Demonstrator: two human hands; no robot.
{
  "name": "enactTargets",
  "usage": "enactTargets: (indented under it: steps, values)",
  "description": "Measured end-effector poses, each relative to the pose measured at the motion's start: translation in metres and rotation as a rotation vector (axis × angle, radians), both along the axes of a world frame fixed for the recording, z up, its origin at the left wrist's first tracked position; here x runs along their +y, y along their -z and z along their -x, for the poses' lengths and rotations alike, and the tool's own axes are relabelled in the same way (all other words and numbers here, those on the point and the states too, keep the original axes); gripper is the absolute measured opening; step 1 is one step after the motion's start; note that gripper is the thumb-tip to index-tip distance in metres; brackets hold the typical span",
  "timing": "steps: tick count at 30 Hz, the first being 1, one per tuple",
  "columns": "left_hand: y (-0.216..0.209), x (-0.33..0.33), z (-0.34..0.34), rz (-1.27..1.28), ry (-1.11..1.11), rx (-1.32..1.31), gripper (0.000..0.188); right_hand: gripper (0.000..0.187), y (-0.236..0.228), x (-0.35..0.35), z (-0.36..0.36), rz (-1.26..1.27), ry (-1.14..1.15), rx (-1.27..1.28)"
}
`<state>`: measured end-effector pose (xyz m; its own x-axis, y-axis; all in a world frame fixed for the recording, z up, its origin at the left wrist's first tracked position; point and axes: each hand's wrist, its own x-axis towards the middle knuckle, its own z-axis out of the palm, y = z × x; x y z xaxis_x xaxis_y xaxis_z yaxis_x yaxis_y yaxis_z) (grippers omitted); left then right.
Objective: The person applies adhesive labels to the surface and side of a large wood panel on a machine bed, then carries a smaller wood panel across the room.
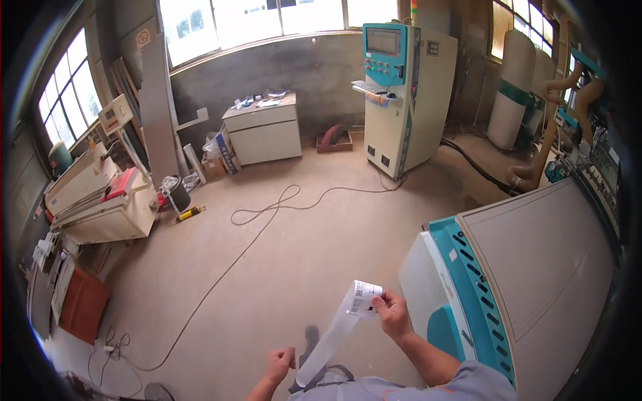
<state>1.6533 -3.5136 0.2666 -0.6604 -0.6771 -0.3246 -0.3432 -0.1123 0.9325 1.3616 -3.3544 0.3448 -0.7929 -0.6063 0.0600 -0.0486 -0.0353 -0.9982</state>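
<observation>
Held up in front of me, my right hand point(393, 314) grips a roll of white printed labels point(362, 298) by its right side, thumb on the near face. From the roll a long pale backing strip point(330, 344) hangs down toward my waist. Low in the view, my left hand point(279, 365) is curled into a fist beside the strip's lower end but apart from it. No object shows in that fist.
To my right stands a large machine table point(542, 247) with a teal edge. A control cabinet point(401, 100) and a white drawer cabinet point(262, 130) stand ahead. A loose cable point(221, 277) crosses the floor. At left are a cream machine point(107, 200) and a reddish-brown bin point(83, 305).
</observation>
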Motion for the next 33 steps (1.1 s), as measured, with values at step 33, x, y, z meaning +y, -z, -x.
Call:
enactTargets:
  steps: [33]
  values:
    - [-0.15, -0.696, 1.317, 0.704, 0.508, 0.533, 0.027, 0.014, 0.025, -0.451, 0.906, 0.01, 0.734, -0.015]
